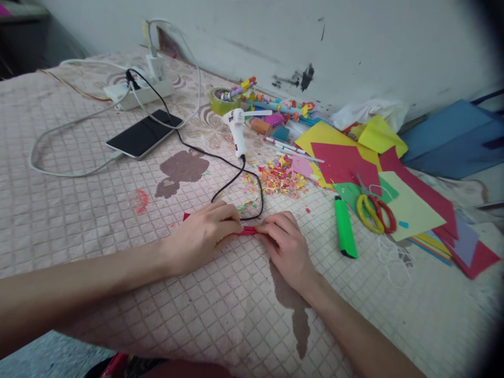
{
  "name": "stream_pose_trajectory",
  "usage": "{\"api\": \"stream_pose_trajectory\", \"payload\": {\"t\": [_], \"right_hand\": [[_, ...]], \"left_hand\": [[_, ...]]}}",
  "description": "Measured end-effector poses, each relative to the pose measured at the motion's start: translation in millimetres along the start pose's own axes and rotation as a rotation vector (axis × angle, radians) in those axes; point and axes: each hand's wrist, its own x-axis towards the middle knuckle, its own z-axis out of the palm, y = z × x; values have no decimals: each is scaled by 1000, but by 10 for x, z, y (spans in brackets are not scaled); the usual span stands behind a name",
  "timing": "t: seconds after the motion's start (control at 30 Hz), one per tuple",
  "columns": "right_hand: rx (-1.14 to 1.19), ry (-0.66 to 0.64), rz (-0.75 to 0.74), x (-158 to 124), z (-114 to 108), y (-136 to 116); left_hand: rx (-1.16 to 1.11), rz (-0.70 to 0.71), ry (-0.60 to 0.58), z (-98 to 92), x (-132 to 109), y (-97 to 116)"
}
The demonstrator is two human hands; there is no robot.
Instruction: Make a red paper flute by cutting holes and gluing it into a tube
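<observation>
A narrow strip of folded red paper (248, 230) lies between my two hands, low over the quilted cloth. My left hand (205, 231) pinches its left part, and a small red corner pokes out behind the knuckles. At the right end, the thumb and fingers of my right hand (286, 242) are closed on the same strip. Most of the paper is hidden under my fingers. Just beyond my hands runs the black cord of a white hot glue gun (237, 131), which stands farther back.
Right of my hands lie a green highlighter (345, 227), scissors (376, 212) and coloured paper sheets (413, 205). Paper scraps (281, 177) are heaped behind. A phone (144, 134) on a charging cable and a power strip (139, 93) with trailing wires occupy the back left. A wall borders the far side.
</observation>
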Motion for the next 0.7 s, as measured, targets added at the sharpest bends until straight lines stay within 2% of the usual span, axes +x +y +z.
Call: {"api": "stream_pose_trajectory", "payload": {"t": [0.2,0.5,0.7], "right_hand": [[51,21,49,-52,-21,47],[25,-6,6,-48,-7,41],[108,22,78,-63,0,67]], "left_hand": [[49,23,19,26,-15,5],[88,42,-6,11,-21,21],[113,47,-21,-6,-41,25]]}}
